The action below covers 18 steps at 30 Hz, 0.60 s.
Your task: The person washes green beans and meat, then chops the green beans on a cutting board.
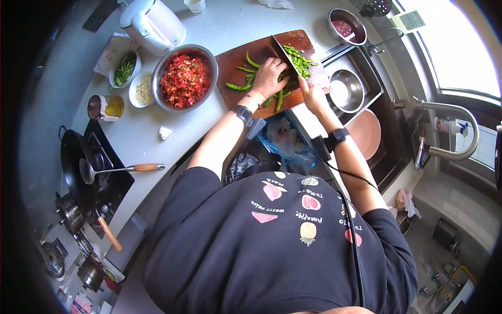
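Observation:
A wooden cutting board (pixel 231 62) lies at the counter's edge, its right end reaching over the sink. My right hand (pixel 311 94) grips the handle of a kitchen knife (pixel 285 55), whose blade stands on the board. Left of the blade, my left hand (pixel 270 76) presses on a bunch of green chilli peppers, fingertips close to the steel. Whole green peppers (pixel 238 86) stick out around that hand; those beneath the palm are hidden. On the blade's right side lies a pile of chopped green pepper (pixel 300 62).
Left of the board stand a metal bowl of chopped red peppers (pixel 184 80), a bowl of minced garlic (pixel 143 91), a bowl of green leaves (pixel 124 70) and an electric kettle (pixel 153 27). A colander (pixel 355 88) sits in the sink. A blue plastic bag (pixel 292 151) hangs below the board.

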Motion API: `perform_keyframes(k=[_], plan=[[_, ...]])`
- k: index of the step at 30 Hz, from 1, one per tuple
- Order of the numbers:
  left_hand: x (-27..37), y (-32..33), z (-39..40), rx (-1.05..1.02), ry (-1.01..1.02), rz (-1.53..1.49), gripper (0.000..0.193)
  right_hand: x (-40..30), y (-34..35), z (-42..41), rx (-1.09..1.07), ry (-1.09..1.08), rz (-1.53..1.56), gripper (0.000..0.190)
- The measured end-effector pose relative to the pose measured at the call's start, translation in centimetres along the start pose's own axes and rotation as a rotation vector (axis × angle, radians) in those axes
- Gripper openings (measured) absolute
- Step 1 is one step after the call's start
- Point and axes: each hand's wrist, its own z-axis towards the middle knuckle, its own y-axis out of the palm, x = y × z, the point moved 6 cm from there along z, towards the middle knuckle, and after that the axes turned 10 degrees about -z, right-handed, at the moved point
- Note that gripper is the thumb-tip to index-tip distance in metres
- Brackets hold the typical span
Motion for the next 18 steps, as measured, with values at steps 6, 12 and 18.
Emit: perform_keyframes(k=[6, 12, 18], plan=[[-1.0, -0.6, -0.8, -0.013, -0.062, 0.020, 0.034, -2.5, -4.5, 3.5, -0.215, 0.219, 0.103, 0.032], [-0.8, -1.1, -1.5, 0.038, -0.075, -0.007, 0.025, -2.7, -7.7, -2.0, -0.355, 0.517, 0.442, 0.058], [-1.5, -0.8, -1.5, 0.072, -0.087, 0.027, 0.019, -1.8, -4.2, -2.4, -0.368, 0.480, 0.382, 0.051]])
